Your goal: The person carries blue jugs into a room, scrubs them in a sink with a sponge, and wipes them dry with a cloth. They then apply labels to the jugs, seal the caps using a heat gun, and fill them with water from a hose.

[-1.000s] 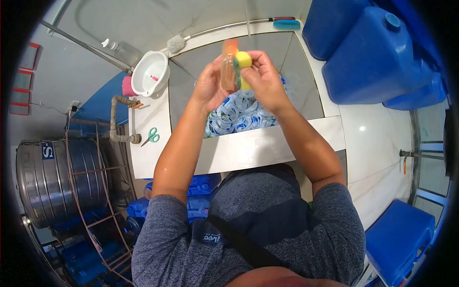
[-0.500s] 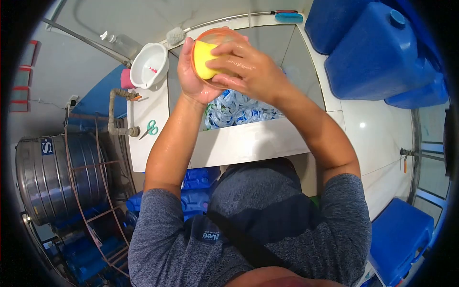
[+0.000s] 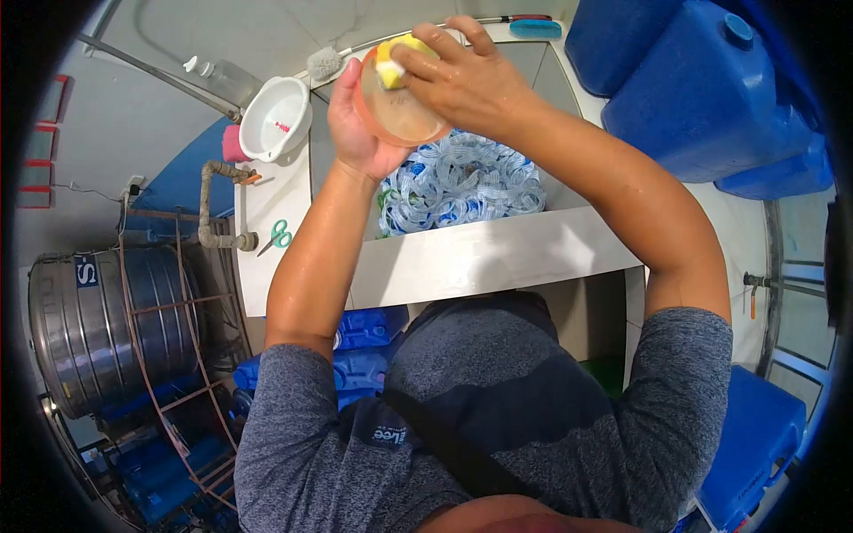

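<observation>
A round, shallow, see-through dish with an orange rim [image 3: 397,133] is gripped by my left hand [image 3: 360,133], thumb up along its left side. My right hand [image 3: 466,80] holds a yellow sponge [image 3: 391,75] with a patch of white foam on it. The sponge lies against the upper inside of the dish. Both hands look wet. Below them, a heap of clear ring-shaped plastic pieces [image 3: 462,191] with some blue bits fills part of the grey basin [image 3: 564,151].
To the left sit a white basin [image 3: 275,120], a pink cloth [image 3: 235,144], a pump bottle [image 3: 227,78] and green-handled scissors [image 3: 281,234]. Along the back lie a long-handled brush [image 3: 325,62] and a blue brush [image 3: 535,28]. Big blue jugs [image 3: 693,98] stand at right.
My right hand has moved up and right with the sponge, from the dish's middle to its upper edge. The dish has tilted, so more of its inside shows.
</observation>
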### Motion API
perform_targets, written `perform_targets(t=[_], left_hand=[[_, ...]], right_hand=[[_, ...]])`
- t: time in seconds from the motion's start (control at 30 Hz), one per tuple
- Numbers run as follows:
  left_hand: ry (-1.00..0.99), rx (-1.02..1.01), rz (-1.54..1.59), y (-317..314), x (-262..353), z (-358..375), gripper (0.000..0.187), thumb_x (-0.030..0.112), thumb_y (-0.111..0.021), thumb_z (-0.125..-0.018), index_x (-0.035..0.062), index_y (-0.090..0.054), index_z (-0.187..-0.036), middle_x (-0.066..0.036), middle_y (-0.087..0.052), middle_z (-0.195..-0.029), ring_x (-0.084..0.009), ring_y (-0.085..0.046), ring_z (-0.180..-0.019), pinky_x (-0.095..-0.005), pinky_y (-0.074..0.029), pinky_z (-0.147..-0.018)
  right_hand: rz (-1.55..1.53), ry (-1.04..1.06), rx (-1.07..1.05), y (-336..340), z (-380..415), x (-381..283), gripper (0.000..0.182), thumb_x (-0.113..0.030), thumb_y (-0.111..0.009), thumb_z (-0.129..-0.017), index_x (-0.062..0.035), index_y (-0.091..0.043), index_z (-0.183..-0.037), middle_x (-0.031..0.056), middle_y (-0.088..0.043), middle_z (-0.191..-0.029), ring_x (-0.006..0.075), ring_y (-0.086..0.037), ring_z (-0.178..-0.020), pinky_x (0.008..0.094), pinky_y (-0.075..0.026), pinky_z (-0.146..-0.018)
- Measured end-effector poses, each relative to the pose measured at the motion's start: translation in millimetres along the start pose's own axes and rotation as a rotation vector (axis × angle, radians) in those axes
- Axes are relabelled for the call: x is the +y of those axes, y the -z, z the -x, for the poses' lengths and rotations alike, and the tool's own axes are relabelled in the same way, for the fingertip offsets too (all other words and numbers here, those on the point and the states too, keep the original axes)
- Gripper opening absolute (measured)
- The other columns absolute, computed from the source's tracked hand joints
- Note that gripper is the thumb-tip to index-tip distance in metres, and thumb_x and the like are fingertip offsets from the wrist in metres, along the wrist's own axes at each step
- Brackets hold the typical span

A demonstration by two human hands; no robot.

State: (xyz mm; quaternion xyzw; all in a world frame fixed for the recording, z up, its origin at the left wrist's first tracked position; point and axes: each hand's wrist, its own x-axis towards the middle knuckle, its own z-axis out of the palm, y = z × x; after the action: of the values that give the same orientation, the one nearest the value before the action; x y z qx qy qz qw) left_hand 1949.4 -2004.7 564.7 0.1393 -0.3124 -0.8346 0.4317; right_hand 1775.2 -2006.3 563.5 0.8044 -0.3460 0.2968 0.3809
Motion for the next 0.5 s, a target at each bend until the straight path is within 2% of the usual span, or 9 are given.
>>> perform_targets(t=[0.07,0.13,0.27,0.33,0.37,0.43,0.47,0.5], left_hand=[[-0.048,0.027,-0.046,4.0,1.6,-6.0,0.064,0.057,-0.039,-0.099,0.0156,-0.042,-0.148,-0.012,-0.049,-0.145,-0.0338,-0.048,-0.136,-0.06,-0.043,-0.108],[-0.116,-0.006,-0.111,8.3,2.7,-10.7,0.06,0.048,-0.04,-0.101,0.0121,-0.039,-0.148,-0.013,-0.052,-0.14,-0.0302,-0.057,-0.124,-0.0504,-0.053,-0.1],[-0.15,-0.064,-0.32,8.6,0.1,-12.1,0.067,0.041,-0.047,-0.099,0.0098,-0.028,-0.155,-0.013,-0.049,-0.141,-0.0281,-0.054,-0.126,-0.0459,-0.049,-0.104],[-0.197,-0.01,-0.41,13.8,-5.0,-17.4,0.079,0.036,-0.054,-0.096,0.0084,-0.017,-0.16,-0.013,-0.046,-0.143,-0.0254,-0.049,-0.131,-0.0396,-0.043,-0.109],[-0.198,-0.01,-0.411,17.1,-5.6,-18.6,0.079,0.036,-0.054,-0.096,0.0084,-0.017,-0.16,-0.013,-0.046,-0.143,-0.0254,-0.049,-0.131,-0.0396,-0.043,-0.109],[-0.222,-0.024,-0.528,22.1,-4.5,-20.4,0.085,0.039,-0.053,-0.095,0.0067,-0.011,-0.161,-0.012,-0.04,-0.152,-0.0273,-0.044,-0.137,-0.0421,-0.037,-0.114],[-0.221,-0.025,-0.529,23.5,-2.8,-21.8,0.085,0.039,-0.053,-0.095,0.0067,-0.011,-0.161,-0.012,-0.04,-0.152,-0.0273,-0.044,-0.137,-0.0421,-0.037,-0.114],[-0.235,-0.034,-0.58,25.0,-1.0,-22.0,0.087,0.04,-0.055,-0.094,0.0075,-0.011,-0.161,-0.012,-0.041,-0.151,-0.0267,-0.045,-0.136,-0.0411,-0.037,-0.114]], right_hand=[[0.024,-0.014,-0.031,1.3,4.4,3.4,0.015,-0.02,-0.067,-0.077,-0.0205,-0.073,-0.09,-0.008,-0.064,-0.112,0.018,-0.053,-0.121,0.0452,-0.027,-0.111],[-0.066,-0.061,-0.083,2.3,10.3,7.6,0.017,-0.02,-0.063,-0.08,-0.0209,-0.076,-0.09,-0.008,-0.065,-0.105,0.0189,-0.054,-0.119,0.0513,-0.026,-0.11],[-0.208,-0.189,-0.229,7.0,23.8,-5.2,0.019,-0.015,-0.061,-0.082,-0.0195,-0.077,-0.092,-0.0063,-0.068,-0.103,0.0213,-0.054,-0.118,0.0536,-0.025,-0.111],[-0.438,-0.365,-0.374,3.6,33.6,-17.1,0.021,-0.01,-0.061,-0.083,-0.0173,-0.075,-0.098,-0.0003,-0.069,-0.103,0.0254,-0.053,-0.12,0.0575,-0.028,-0.106],[-0.438,-0.365,-0.374,2.5,37.6,-23.4,0.021,-0.01,-0.061,-0.083,-0.0173,-0.075,-0.098,-0.0003,-0.069,-0.103,0.0254,-0.053,-0.12,0.0575,-0.028,-0.106],[-0.677,-0.511,-0.347,1.3,40.2,-33.3,0.027,-0.009,-0.057,-0.083,-0.0174,-0.075,-0.101,0.0039,-0.069,-0.1,0.027,-0.057,-0.113,0.0493,-0.035,-0.104],[-0.678,-0.513,-0.345,0.4,38.9,-33.4,0.027,-0.009,-0.057,-0.083,-0.0174,-0.075,-0.101,0.0039,-0.069,-0.1,0.027,-0.057,-0.113,0.0493,-0.035,-0.104],[-0.889,-0.599,-0.4,0.0,37.4,-33.8,0.028,-0.01,-0.055,-0.085,-0.0145,-0.074,-0.104,0.0026,-0.07,-0.102,0.0244,-0.058,-0.108,0.0455,-0.037,-0.102]])
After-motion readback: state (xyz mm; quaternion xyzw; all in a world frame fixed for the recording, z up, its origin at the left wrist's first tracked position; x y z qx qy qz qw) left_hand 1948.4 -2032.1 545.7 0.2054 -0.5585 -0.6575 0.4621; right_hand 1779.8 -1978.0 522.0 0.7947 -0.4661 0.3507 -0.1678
